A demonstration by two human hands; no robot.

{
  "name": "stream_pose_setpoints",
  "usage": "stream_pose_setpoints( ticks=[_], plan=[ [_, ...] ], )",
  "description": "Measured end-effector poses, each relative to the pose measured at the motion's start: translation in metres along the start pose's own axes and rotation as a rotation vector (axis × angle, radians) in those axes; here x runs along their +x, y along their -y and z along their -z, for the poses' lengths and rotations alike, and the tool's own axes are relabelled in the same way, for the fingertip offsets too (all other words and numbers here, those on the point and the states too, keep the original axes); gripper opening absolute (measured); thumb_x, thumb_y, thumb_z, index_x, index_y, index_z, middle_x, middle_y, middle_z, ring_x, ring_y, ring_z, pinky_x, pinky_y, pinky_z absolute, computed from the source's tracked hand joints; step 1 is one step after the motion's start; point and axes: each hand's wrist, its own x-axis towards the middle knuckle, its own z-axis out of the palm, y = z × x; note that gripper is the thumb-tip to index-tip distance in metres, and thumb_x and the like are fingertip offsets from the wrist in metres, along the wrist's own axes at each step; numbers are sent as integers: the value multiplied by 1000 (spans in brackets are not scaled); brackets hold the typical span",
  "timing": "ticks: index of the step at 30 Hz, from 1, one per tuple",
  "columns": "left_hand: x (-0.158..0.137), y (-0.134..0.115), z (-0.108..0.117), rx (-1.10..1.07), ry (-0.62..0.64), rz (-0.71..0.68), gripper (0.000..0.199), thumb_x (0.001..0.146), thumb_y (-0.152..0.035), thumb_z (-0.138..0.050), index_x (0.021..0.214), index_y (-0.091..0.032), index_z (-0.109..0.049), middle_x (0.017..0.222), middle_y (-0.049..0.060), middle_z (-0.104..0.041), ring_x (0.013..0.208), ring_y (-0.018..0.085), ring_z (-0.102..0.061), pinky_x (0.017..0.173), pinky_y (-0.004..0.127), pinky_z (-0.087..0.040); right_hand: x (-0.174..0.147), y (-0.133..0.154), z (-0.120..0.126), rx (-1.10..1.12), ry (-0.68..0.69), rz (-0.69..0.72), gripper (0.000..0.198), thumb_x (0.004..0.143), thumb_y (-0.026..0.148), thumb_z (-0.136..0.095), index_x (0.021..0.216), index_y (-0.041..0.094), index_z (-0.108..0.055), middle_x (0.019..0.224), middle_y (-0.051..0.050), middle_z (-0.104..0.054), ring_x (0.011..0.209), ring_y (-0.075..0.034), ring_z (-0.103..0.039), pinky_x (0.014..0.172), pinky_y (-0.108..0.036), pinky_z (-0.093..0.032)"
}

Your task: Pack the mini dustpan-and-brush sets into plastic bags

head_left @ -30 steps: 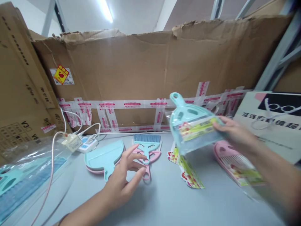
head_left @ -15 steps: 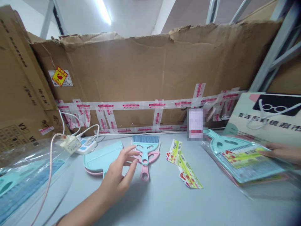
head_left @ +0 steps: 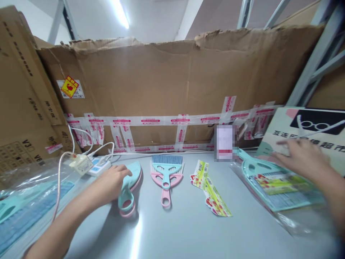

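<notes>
My left hand point(head_left: 114, 181) is closed over the left side of two stacked dustpans point(head_left: 134, 172), turquoise above pink, and hides much of them. Their ring-ended handles point towards me. Right of them, a turquoise brush with blue bristles point(head_left: 167, 160) lies over a pink brush point(head_left: 166, 198). My right hand point(head_left: 304, 154), slightly blurred, is open with fingers stretched above a clear-bagged dustpan and brush set point(head_left: 283, 183). That turquoise set carries a yellow-green label and seems to lie on another, pink-edged one.
Two yellow-green printed cards point(head_left: 215, 196) lie mid-table. At left are a plastic-wrapped turquoise brush set point(head_left: 35, 198), a power strip point(head_left: 99, 166) and cables. A large cardboard box point(head_left: 161, 79) closes off the back. A paper bag point(head_left: 277, 126) stands at right, beside a pixelated item point(head_left: 225, 142).
My left hand has moved left and down onto the dustpans, which now sit turned and tilted. My right hand has let go of the bagged set and risen above it.
</notes>
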Motion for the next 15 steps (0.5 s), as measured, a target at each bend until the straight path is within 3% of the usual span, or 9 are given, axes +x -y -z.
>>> stream_pose_setpoints(
  ticks=[3, 7, 10, 13, 15],
  plan=[
    [-4, 18, 6, -189, 184, -114, 54, 67, -7, -39, 112, -29, -59, 103, 5, -61, 89, 21, -58, 71, 26, -45, -15, 59, -1, 127, -89, 262, 25, 81, 27, -45, 94, 11, -59, 99, -23, -58, 100, -28, -52, 82, -37, -38],
    [-1, 25, 4, -221, 231, -163, 54, 71, -14, -43, 120, -32, -53, 103, 5, -60, 88, 21, -57, 68, 23, -45, -43, 116, -15, 312, 11, 596, 21, 82, 21, -43, 97, 17, -57, 103, -15, -59, 98, -26, -54, 84, -39, -40],
    [5, 21, 2, -147, 228, -154, 39, 75, -17, -46, 109, -30, -60, 102, 5, -58, 90, 20, -55, 76, 26, -43, -55, 127, -24, 365, 80, 749, 20, 83, 20, -42, 98, 18, -56, 106, -11, -59, 98, -25, -55, 83, -40, -41],
    [12, 13, 0, -37, 170, -212, 24, 77, -15, -46, 87, -24, -65, 94, 4, -56, 85, 17, -52, 76, 26, -40, -55, 122, -25, 416, 70, 757, 20, 83, 18, -43, 98, 19, -55, 105, -11, -59, 97, -24, -56, 81, -40, -43],
    [15, 11, 0, 48, 119, -256, 23, 81, -14, -42, 78, -21, -64, 87, 4, -55, 79, 16, -51, 72, 26, -39, -52, 119, -22, 460, 52, 741, 19, 83, 16, -43, 98, 19, -55, 102, -10, -60, 96, -23, -56, 81, -40, -43]
  ],
)
